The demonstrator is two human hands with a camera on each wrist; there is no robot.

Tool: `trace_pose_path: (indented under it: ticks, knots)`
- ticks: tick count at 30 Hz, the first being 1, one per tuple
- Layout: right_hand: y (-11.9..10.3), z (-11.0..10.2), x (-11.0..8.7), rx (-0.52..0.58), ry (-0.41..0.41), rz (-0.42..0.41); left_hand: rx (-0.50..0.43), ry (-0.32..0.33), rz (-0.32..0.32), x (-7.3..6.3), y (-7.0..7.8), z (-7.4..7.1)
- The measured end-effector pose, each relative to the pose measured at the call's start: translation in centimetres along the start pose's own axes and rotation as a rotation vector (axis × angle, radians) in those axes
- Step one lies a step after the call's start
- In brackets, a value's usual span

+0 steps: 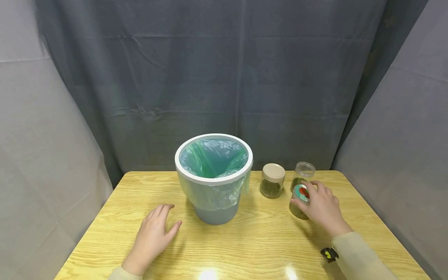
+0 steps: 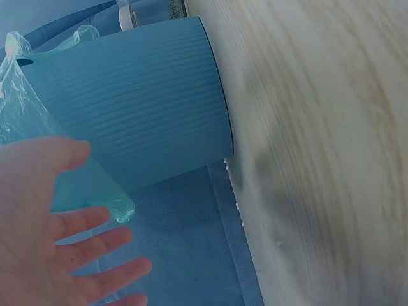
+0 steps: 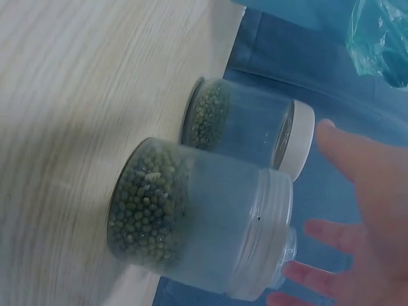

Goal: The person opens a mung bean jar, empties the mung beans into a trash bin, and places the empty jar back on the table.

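A lidded jar of green beans, probably mung beans, stands on the table under my right hand. Its lid looks teal with a red patch in the head view. My fingers spread around the lid, while the right wrist view shows the thumb held off it. Just behind stand a clear-lidded jar and a beige-lidded jar, both partly filled with green beans. My left hand hovers over the table with fingers apart and nothing in them, left of the grey bin.
The bin has a white rim and a translucent green bag lining it, folded over outside. It stands mid-table. Dark grey cloth hangs behind the table, with pale cloth at both sides. A small black device sits at my right cuff.
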State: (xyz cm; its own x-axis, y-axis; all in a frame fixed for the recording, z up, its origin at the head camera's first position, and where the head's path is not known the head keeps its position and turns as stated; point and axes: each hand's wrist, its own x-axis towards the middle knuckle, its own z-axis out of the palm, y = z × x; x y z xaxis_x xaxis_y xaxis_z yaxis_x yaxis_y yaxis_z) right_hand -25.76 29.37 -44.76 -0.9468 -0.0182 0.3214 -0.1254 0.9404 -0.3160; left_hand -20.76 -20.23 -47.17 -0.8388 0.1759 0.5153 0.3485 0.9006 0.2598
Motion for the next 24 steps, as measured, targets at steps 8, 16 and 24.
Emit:
trace_pose_path:
  ticks: [8,16,24]
  knots:
    - [0.8,0.3,1.3,-0.004,-0.109,0.038,0.004,-0.005,0.004,0.2,-0.3,0.1]
    - [1.9,0.5,1.8,-0.026,-0.158,0.05,-0.006,-0.037,-0.009,0.4,-0.3,0.3]
    - [2.1,1.7,2.3,-0.012,-0.189,0.052,0.004,-0.049,-0.025,0.2,-0.6,0.2]
